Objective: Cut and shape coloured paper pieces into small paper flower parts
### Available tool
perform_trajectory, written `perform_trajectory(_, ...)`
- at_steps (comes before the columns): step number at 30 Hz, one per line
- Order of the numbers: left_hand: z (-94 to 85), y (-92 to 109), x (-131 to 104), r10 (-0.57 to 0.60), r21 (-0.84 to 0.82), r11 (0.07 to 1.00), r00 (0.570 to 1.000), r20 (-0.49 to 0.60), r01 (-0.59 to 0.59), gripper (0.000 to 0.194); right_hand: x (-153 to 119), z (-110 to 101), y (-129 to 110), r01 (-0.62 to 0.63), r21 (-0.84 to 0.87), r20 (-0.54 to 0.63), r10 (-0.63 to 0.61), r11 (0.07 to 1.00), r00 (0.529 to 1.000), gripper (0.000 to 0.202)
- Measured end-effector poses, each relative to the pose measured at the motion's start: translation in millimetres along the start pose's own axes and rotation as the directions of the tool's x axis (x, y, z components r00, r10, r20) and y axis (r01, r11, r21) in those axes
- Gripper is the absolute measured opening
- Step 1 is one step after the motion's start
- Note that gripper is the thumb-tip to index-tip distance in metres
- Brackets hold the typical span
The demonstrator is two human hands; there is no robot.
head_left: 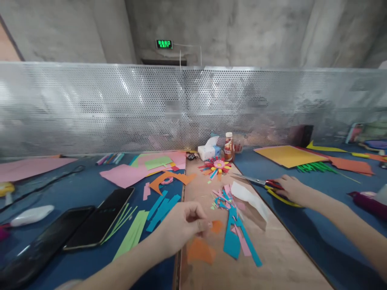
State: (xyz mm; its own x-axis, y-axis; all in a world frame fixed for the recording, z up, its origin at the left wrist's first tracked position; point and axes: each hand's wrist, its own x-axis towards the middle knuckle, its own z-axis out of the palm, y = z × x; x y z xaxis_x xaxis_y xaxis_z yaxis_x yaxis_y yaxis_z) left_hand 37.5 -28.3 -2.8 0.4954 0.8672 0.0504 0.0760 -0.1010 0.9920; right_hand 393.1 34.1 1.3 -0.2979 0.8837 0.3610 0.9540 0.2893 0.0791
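Note:
My left hand (187,223) is above the brown board (278,249), closed in a pinch on a small piece of orange paper (217,226). Just below it, a larger orange paper piece (201,251) lies on the board. Over on the right, my right hand (288,188) has its fingers on the red and yellow handles of a pair of scissors (256,181), whose blades point left across the board's edge. Between my hands lie blue paper strips (232,239), pink scraps and a white paper sheet (249,197). A paper flower (218,165) sits farther back.
Two dark phones (101,219) lie at the left, beside green paper strips (133,233). A tissue pack (208,152) and a bottle (229,147) stand at the back before a perforated metal screen (136,108). Yellow paper (287,156) and a purple tool (367,203) are at the right.

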Motion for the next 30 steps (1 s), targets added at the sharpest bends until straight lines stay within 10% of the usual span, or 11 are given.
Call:
perform_trajectory(5,-4.0,0,5,-0.015,-0.03,0.999,0.997,-0.079,0.013,0.019,-9,11,35,-0.051,0.012,0.184,0.048,0.999,0.982,0.024)
perform_trajectory(18,-8.2,1,4,0.031,-0.067,0.997,0.992,-0.12,-0.039,0.023,1,-25,-3,-0.153,-0.133,0.269,0.185,0.979,0.945,0.026)
perform_trajectory(30,-14.0,-6,9,0.069,-0.195,0.976,0.99,-0.126,-0.093,0.019,4,-36,-1,-0.25,-0.054,0.036,0.252,0.967,0.967,0.06)
